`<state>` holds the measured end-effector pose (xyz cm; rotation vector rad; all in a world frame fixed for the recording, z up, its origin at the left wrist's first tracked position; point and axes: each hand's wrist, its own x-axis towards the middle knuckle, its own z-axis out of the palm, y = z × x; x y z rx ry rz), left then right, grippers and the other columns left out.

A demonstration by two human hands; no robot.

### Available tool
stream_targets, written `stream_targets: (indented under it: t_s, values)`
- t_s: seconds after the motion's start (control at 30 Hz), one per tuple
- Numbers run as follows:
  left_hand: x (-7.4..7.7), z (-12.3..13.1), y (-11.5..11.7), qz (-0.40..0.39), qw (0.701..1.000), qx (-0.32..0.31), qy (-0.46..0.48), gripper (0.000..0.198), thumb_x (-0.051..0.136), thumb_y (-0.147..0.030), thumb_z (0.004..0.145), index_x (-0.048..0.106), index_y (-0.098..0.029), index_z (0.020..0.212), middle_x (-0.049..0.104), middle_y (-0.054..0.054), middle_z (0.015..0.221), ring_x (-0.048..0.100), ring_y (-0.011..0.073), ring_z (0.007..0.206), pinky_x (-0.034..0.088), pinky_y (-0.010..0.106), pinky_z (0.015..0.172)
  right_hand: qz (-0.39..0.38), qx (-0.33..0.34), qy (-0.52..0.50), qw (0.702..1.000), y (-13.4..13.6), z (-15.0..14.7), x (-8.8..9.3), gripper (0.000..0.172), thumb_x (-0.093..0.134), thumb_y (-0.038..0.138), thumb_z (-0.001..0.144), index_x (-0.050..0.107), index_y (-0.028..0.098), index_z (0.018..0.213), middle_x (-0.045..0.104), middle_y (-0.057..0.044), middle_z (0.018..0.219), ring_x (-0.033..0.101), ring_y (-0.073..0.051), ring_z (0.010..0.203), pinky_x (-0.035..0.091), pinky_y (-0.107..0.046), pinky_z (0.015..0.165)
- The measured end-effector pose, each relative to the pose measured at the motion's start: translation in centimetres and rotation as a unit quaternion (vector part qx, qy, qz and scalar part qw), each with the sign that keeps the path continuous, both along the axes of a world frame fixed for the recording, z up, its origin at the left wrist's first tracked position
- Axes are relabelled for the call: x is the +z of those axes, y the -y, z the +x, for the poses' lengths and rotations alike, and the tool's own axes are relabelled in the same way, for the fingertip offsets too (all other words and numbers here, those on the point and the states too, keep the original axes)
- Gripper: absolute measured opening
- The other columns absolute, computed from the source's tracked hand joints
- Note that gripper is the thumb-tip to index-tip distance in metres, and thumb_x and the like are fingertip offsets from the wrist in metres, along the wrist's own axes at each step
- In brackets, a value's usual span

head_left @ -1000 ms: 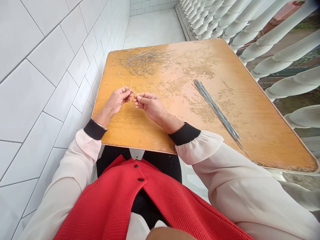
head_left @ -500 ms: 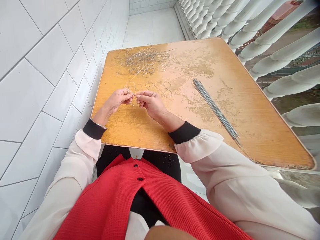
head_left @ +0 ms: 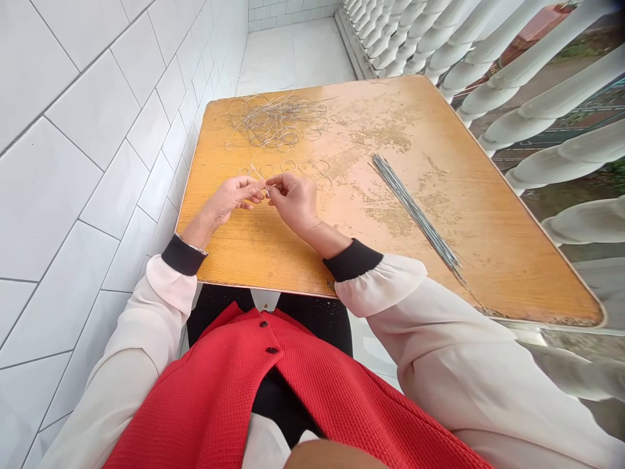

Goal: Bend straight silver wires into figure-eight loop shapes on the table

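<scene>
Two hands together over the desk (head_left: 244,260): left hand (head_left: 229,200) and right hand (head_left: 293,202) pinch a thin wire (head_left: 260,176) between them. The tall loop seen above the left hand a second ago is gone; a short straight end now shows. Just beyond the hands, a row of figure-eight wire shapes (head_left: 303,170); farther on, a tangled wire heap (head_left: 278,124); to their right, a bundle of straight wire rods (head_left: 415,212).

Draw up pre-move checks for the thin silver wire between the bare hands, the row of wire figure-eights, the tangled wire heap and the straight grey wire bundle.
Left hand and right hand both pinch the thin silver wire: ok.
Wire's bend: cannot tell, fingers hide it.
Row of wire figure-eights apart from the hands: ok.
Tangled wire heap apart from the row: cannot tell, ends lie close.
Straight grey wire bundle well right of the hands: ok.
</scene>
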<state>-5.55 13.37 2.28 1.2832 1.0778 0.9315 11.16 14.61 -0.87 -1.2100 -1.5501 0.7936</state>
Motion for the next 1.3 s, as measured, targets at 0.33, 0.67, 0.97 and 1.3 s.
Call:
stream_targets:
  t_s: [0.33,0.67,0.97,1.3]
  values:
    - [-0.8,0.4,-0.3,0.004,0.999,0.035,0.040,0.012,0.067,-0.005,0.083,0.073,-0.013,0.090,0.074,0.001,0.080,0.068,0.0088,0.074,0.051,0.025,0.076,-0.060,0.034,-0.065,0.995,-0.5,-0.2,-0.3,0.007,0.070,0.012,0.079,0.069,0.017,0.073,0.064,0.002,0.059,0.058,-0.010,0.052,0.045,-0.024,0.054]
    - [-1.4,0.6,-0.4,0.006,0.995,0.051,0.083,0.014,0.067,-0.003,0.084,0.073,-0.013,0.090,0.074,-0.001,0.077,0.069,0.0071,0.072,0.053,0.024,0.078,-0.113,0.078,-0.166,0.977,-0.7,0.1,-0.1,0.018,0.069,0.002,0.080,0.066,0.017,0.071,0.064,0.004,0.056,0.054,-0.006,0.047,0.044,-0.018,0.048]
    - [-0.9,1.1,0.0,0.014,0.996,0.078,0.045,0.023,0.062,-0.014,0.095,0.066,-0.013,0.072,0.066,-0.002,0.068,0.062,0.0057,0.062,0.050,0.020,0.065,-0.099,0.067,-0.091,0.989,-1.0,0.0,-1.2,0.012,0.067,0.009,0.084,0.068,0.017,0.076,0.066,0.003,0.059,0.060,-0.009,0.048,0.046,-0.020,0.050]
    - [-1.3,1.7,0.0,0.042,0.991,0.124,0.016,0.024,0.060,-0.002,0.088,0.066,-0.014,0.068,0.063,-0.004,0.059,0.055,0.0033,0.053,0.044,0.018,0.058,-0.096,0.091,-0.045,0.990,-0.9,0.0,-1.5,0.009,0.069,0.013,0.085,0.067,0.018,0.078,0.064,0.003,0.057,0.061,-0.010,0.050,0.049,-0.021,0.053]
